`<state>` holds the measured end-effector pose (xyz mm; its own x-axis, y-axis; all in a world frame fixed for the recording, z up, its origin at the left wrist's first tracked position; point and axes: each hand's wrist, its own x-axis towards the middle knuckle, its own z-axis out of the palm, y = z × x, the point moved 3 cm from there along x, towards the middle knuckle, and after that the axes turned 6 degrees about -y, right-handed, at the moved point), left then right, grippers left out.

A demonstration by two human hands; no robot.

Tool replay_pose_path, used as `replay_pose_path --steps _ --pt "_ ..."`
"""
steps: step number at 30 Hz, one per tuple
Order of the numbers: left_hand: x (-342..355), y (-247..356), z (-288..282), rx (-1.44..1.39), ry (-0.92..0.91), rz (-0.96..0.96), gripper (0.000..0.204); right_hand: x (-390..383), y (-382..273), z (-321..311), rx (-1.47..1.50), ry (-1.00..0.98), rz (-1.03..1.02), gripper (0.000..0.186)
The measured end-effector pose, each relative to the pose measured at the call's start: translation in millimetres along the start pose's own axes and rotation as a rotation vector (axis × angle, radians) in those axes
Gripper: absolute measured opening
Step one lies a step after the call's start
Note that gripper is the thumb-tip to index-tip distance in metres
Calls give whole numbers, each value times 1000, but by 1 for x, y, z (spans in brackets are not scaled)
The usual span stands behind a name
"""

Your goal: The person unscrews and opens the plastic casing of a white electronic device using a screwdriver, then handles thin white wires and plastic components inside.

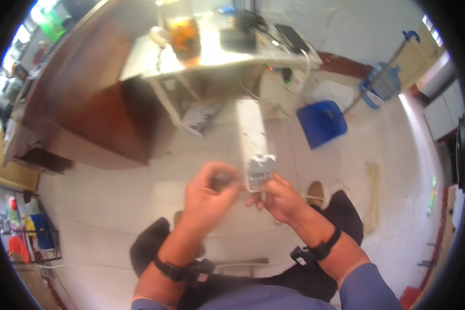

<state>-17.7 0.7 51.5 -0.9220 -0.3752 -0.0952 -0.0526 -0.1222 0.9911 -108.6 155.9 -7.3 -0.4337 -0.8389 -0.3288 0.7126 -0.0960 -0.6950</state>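
A long white power strip (252, 129) points away from me over the floor, small dark marks along its face. At its near end sits a grey piece (261, 166) with several dark holes. My right hand (283, 199) is closed around that near end, thumb beside the grey piece. Just left of it, my left hand (206, 196) is curled, thumb and fingers drawn together close to the strip's edge. Something small and dark (222, 179) shows inside its curl, too blurred to name. A pale cord (315, 197) shows to the right of my right hand.
Ahead stands a white table (217, 61) with an orange-filled jar (184, 37) and a black phone (290, 37). A brown wooden desk (82, 103) is at left. Farther right are a blue dustpan (321, 121), a water bottle (382, 85) and coiled cable (372, 199).
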Motion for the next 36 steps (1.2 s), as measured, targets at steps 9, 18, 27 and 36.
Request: replay_pose_path --steps 9,18,27,36 --pt "2 -28 30 108 -94 -32 19 -5 -1 -11 -22 10 21 30" --pt "-7 -40 41 87 -42 133 22 -4 8 -11 -50 83 -7 27" --pt "-4 -44 39 196 -33 264 21 -4 8 -4 -5 78 -43 27" --pt "1 -46 37 459 -71 381 20 2 11 -9 -29 90 -59 29"
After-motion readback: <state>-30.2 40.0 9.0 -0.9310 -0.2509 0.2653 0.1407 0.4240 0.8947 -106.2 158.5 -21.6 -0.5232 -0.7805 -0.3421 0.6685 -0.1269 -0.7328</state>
